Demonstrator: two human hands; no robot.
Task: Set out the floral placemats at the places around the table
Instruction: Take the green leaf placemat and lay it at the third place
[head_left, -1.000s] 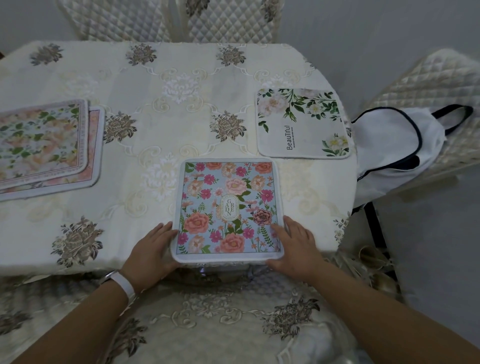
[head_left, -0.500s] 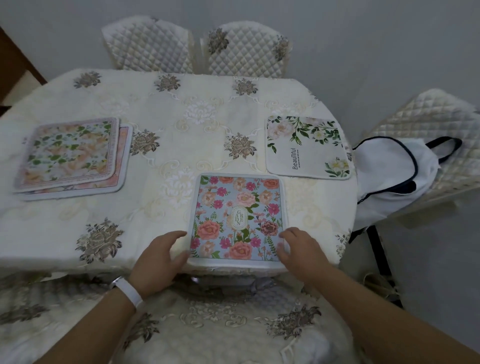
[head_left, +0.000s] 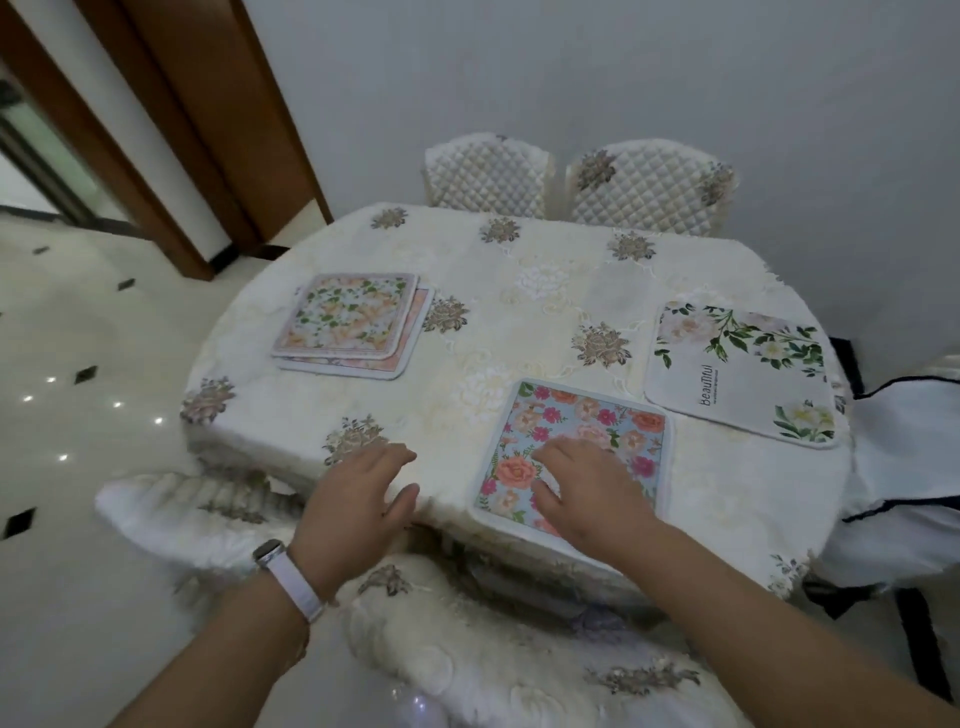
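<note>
Placing blue floral placemat (head_left: 582, 447), lower centre on table (head_left: 519, 312), appears done | right hand (head_left: 587, 493) flat, open on it | left hand (head_left: 358, 499) open, empty | next: take from stacked placemats (head_left: 353, 325), upper left.

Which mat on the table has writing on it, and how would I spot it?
Start at the oval table with its cream embroidered cloth and look to its right-hand end. There lies the white placemat, alone and flat. Unlike the blue rose-covered mat beside it, it is mostly plain white, with green leaves in two corners and the word "Beautiful".
</note>
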